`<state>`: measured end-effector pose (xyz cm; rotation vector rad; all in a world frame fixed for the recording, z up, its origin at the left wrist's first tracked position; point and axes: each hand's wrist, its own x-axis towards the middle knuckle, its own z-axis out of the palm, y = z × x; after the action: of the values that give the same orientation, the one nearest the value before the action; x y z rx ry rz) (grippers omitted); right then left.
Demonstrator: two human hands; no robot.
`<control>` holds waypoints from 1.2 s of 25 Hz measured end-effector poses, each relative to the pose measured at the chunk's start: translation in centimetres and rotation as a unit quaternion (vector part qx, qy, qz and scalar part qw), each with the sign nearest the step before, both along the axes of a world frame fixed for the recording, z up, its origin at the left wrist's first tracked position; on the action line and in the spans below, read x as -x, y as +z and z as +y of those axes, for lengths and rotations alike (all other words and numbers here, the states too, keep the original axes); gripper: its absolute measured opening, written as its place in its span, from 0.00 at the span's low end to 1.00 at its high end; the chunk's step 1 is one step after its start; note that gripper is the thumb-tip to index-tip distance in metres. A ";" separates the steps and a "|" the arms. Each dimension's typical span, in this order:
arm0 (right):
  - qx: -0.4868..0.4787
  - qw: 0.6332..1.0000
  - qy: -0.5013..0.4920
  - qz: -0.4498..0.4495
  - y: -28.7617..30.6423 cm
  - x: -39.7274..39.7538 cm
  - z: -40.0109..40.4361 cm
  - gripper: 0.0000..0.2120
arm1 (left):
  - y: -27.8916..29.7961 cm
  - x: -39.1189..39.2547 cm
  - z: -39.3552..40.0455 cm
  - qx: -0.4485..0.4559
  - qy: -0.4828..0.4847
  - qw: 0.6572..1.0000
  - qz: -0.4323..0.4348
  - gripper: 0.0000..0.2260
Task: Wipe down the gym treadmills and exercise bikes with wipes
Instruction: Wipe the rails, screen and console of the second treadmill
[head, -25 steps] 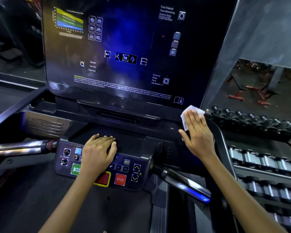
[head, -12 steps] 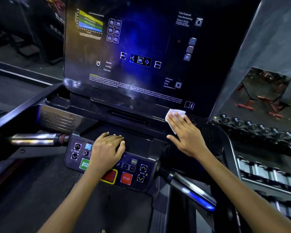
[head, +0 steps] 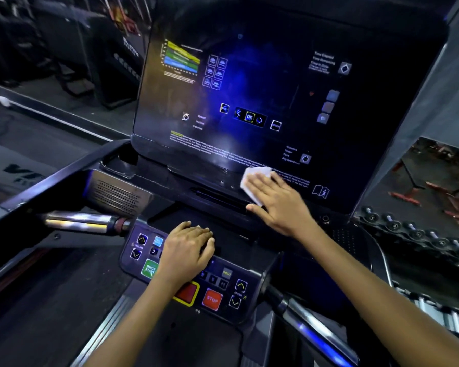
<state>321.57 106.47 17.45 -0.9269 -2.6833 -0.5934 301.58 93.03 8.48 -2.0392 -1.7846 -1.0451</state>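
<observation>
— Treadmill console (head: 249,88): where's the wipe (head: 252,181)?
— At the screen's lower edge, pressed flat under the right hand (head: 278,205), fingers straight.
— Risks?
— Left hand (head: 186,252) rests loosely on the keypad (head: 223,295); leaning could trigger a button. Screen text is blurred, wipe mostly covered.

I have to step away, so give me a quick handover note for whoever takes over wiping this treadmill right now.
Right hand: flat, pressing the white wipe on the lower edge of the treadmill screen.
Left hand: rests with fingers curled on the button panel, holding nothing.
Done: cannot tell which surfaces are clean.
Left: rest of the screen, button panel, chrome handles, then other machines.
</observation>
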 end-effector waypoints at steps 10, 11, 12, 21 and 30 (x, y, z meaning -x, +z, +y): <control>-0.031 0.999 0.023 0.012 1.2 4.7 2.4 0.33 | 0.5 0.4 0.1 0.037 -0.028 0.999 0.004 0.18; -0.030 0.999 0.015 0.022 1.5 5.2 2.7 0.33 | 0.7 0.7 0.1 0.038 -0.038 0.999 0.000 0.18; -0.017 0.999 0.027 0.009 1.3 6.0 2.6 0.34 | 1.0 1.0 0.1 0.036 -0.044 0.998 -0.011 0.18; -0.005 0.990 0.110 -0.088 0.7 11.6 3.6 0.38 | 0.6 8.8 0.7 0.051 0.109 0.990 -0.071 0.19; -0.005 0.976 0.161 -0.149 1.2 16.7 5.1 0.40 | -0.2 8.9 0.3 -0.004 0.089 0.983 -0.162 0.16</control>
<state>304.88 111.55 18.65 -0.4074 -3.0001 -0.7194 292.63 93.37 8.24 -1.7429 -2.0666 -1.3866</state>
